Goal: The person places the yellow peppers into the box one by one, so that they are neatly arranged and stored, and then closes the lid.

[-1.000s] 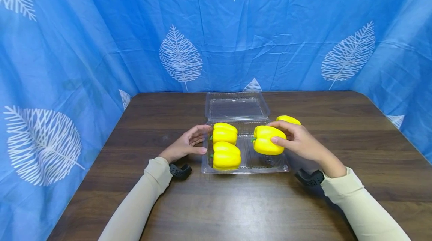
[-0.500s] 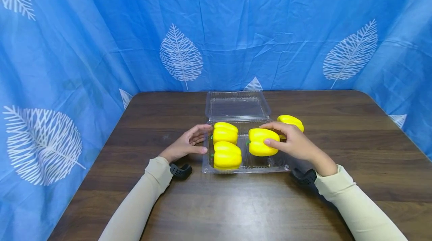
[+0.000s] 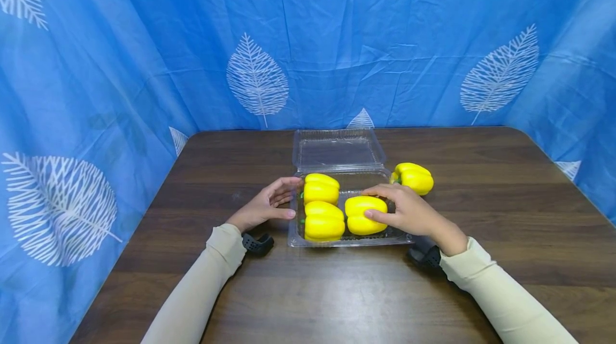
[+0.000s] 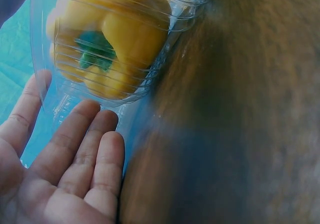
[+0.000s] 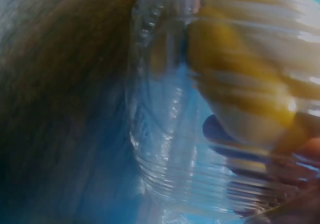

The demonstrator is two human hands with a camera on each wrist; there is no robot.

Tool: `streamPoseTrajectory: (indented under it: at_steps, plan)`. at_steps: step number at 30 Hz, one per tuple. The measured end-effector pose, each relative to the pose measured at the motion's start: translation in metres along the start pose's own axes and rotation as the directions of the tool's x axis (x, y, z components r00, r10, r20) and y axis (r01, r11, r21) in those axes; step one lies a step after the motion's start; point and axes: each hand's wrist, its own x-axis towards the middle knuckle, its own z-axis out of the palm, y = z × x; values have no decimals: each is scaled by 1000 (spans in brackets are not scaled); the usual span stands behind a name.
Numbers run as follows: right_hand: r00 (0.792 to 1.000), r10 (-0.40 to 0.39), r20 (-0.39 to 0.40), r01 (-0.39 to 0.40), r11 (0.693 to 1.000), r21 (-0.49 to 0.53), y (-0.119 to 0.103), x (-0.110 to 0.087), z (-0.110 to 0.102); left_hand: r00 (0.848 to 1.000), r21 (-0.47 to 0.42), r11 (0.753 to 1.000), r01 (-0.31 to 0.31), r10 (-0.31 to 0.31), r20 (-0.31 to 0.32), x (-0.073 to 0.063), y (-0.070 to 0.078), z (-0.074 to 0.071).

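Note:
My right hand (image 3: pixel 409 213) grips a yellow bell pepper (image 3: pixel 364 216) between thumb and fingers, low inside the right half of an open clear plastic clamshell box (image 3: pixel 351 243). Through the box's ribbed wall, the right wrist view shows that pepper (image 5: pixel 250 89) with fingertips around it. Two more yellow peppers, a far one (image 3: pixel 321 190) and a near one (image 3: pixel 324 222), lie in the left half. My left hand (image 3: pixel 264 206) stays at the box's left side, fingers extended by its wall. In the left wrist view a green stem (image 4: pixel 95 50) shows through the plastic.
Another yellow bell pepper (image 3: pixel 415 178) lies on the wooden table (image 3: pixel 346 296), just right of the box. The box's clear lid (image 3: pixel 339 150) is folded back flat behind it. A blue leaf-print curtain (image 3: pixel 409 44) hangs beyond the table.
My right hand has carried its pepper left and down into the box's right half. The pepper on the table shows more fully now. My left hand has stayed in place.

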Motion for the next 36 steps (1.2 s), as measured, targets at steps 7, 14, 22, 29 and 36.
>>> streamPoseTrajectory:
  at_steps: [7, 14, 22, 29, 36]
  plan:
    - [996, -85, -24, 84, 996, -20, 6, 1, 5, 1000, 0, 1000, -2, 2, 0, 0, 1, 0]
    - [999, -33, 42, 36, 996, -85, 0, 0, 3, 1000, 6, 1000, 3, -3, -6, -1, 3, 1]
    - [998, -49, 47, 53, 994, -91, 1, 2, 3, 1000, 1, 1000, -2, 2, 1, -1, 3, 0]
    - [997, -67, 29, 70, 991, -113, 3, 2, 5, 1000, -16, 1000, -7, 7, 5, -1, 2, 0]
    - [995, -98, 13, 99, 989, -114, 10, 0, 8, 1000, -1, 1000, 5, -5, -4, -1, 4, 1]
